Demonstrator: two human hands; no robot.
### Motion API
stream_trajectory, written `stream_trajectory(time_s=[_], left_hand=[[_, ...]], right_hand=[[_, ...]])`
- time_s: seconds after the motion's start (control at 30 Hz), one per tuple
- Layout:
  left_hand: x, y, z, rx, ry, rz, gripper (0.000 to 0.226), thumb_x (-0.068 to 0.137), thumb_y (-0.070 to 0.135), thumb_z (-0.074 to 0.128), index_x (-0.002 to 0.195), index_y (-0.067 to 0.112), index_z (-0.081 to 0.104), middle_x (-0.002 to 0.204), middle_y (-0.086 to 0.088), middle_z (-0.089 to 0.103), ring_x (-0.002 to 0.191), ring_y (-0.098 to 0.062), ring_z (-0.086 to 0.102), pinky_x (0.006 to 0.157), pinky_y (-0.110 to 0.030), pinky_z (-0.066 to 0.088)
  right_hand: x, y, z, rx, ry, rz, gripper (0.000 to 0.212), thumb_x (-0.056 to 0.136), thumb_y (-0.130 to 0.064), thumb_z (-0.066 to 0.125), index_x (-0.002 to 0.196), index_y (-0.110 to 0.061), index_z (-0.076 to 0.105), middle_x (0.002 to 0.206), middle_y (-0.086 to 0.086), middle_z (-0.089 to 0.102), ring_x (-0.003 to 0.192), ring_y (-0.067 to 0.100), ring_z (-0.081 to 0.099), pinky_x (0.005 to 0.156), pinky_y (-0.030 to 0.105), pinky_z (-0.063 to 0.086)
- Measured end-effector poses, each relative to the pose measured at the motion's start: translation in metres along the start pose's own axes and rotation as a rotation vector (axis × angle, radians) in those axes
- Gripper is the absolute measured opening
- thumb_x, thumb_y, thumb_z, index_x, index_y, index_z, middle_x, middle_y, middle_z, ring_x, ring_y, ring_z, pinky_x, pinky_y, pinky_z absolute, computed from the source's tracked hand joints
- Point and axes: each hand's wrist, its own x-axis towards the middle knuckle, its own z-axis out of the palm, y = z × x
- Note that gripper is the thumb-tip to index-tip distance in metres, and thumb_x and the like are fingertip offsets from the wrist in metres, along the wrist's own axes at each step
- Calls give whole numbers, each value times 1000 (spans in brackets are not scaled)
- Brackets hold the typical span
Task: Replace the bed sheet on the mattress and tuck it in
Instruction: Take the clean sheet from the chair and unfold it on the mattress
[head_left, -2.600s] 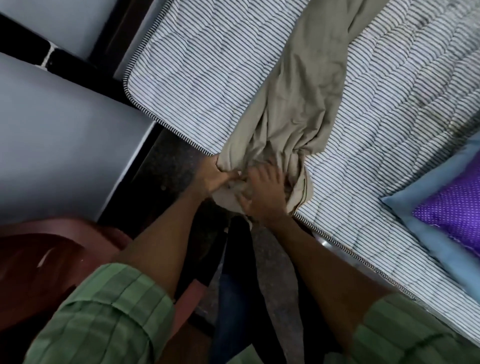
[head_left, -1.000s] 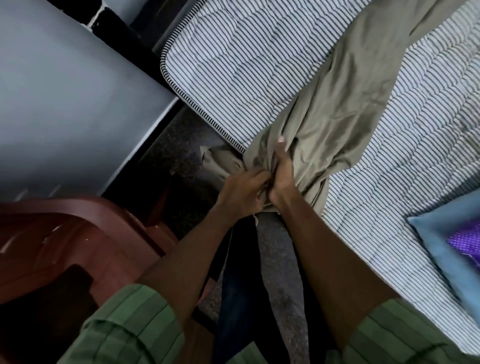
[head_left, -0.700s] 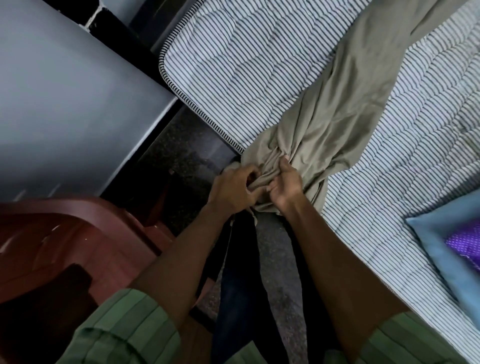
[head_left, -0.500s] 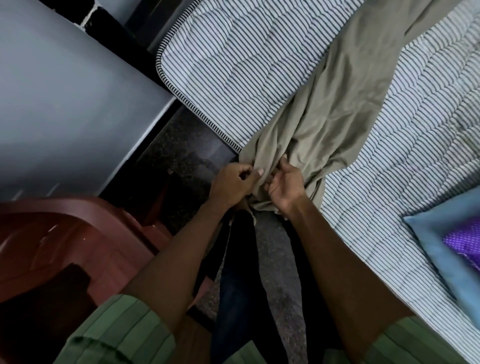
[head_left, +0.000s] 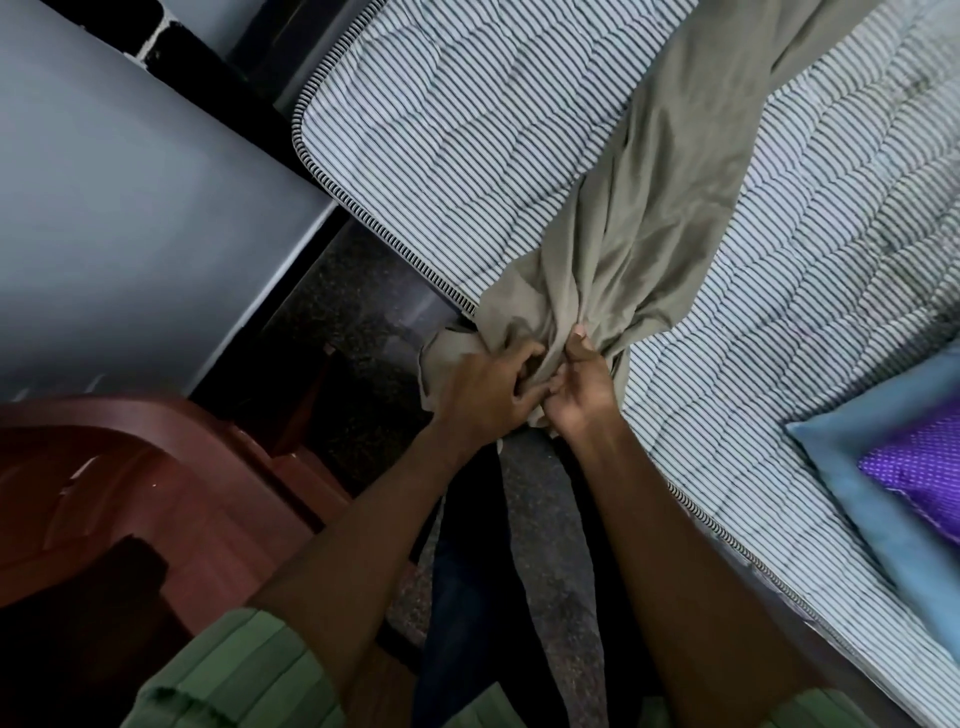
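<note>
both hands are working the same bunch of cloth at the mattress edge. the left hand (head_left: 491, 397) is curling its fingers into the gathered end of the sheet (head_left: 639, 218), knuckles up, gripping a wad of it. the right hand (head_left: 579, 392) is sitting just beside it, almost touching, thumb pointing up against the folds and fingers curling round the cloth from below, so it is gripping too. the sheet is lying in a long rumpled band, running from the hands at the near edge away to the far right across the mattress (head_left: 447, 156), with a little flap drooping over the edge to the left of the left hand. the mattress is showing bare stripes on both sides of the band. a pillow (head_left: 883, 467) is lying at the right, well apart from the sheet. green sleeves (head_left: 234, 675) are showing near the bottom, and a red-brown chair (head_left: 130, 493) is standing at the near left on the dark floor (head_left: 353, 332).
</note>
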Motion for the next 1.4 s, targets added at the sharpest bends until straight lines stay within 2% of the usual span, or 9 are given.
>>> stream_trajectory(time_s=[0.2,0.33,0.43,0.53,0.63,0.83,1.03,1.2,1.4], left_hand=[[-11,24,26,223,258,267,19,88,17,71,106,16,77,85,-4,69,68,-29,65,59,-39,46],[-14,32,27,223,184,207,31,89,16,59,116,11,74,92,-7,68,74,-33,65,61,-42,50],[-18,35,15,98,78,152,38,93,18,50,125,10,69,98,-9,64,78,-31,64,64,-44,53],[-21,45,-5,-42,81,64,39,99,19,57,137,17,64,110,-3,66,92,-20,64,78,-38,54],[-26,59,-28,-195,169,-135,35,89,21,68,121,8,62,102,3,60,87,1,47,78,-22,44],[-35,73,-50,-51,155,-407,24,86,20,69,109,13,72,107,-8,72,102,-30,66,84,-38,51],[-31,116,-88,-56,206,-283,24,101,34,54,91,17,68,83,-8,69,80,-27,60,71,-37,46],[-21,174,-110,-507,182,-369,45,107,37,50,69,12,46,61,-2,41,55,-9,38,52,-31,32],[-33,187,-113,-1001,178,-692,14,97,18,64,87,11,69,79,-10,67,69,-21,61,64,-32,52]], right_hand=[[-6,-11,-21,-344,258,-305,15,90,-14,77,82,-5,68,80,13,67,77,27,65,70,37,60],[-17,-16,-20,-324,109,-240,52,78,-33,86,106,8,70,91,20,69,80,33,66,81,48,59],[-33,-16,-18,-430,42,-220,16,90,-18,78,89,-4,69,81,13,69,74,27,66,71,37,58],[-54,-23,-8,-251,33,-177,10,101,-14,63,94,-8,65,81,9,68,72,21,67,71,35,58],[-77,-33,5,-105,-21,-125,15,105,-17,56,109,-5,65,94,13,73,82,25,71,84,40,58],[-120,-78,29,132,-126,-108,36,104,-15,60,137,-1,59,131,19,67,102,28,72,83,42,63],[-144,-136,8,301,-156,-126,20,106,-12,51,113,-1,65,95,16,75,84,26,75,83,39,63],[-191,-108,-5,-310,-114,-207,12,82,1,66,91,-6,63,58,-1,54,48,11,49,46,22,41],[-248,-60,-29,-648,-463,-199,51,82,11,62,128,-10,59,101,14,73,85,23,71,70,36,60]])
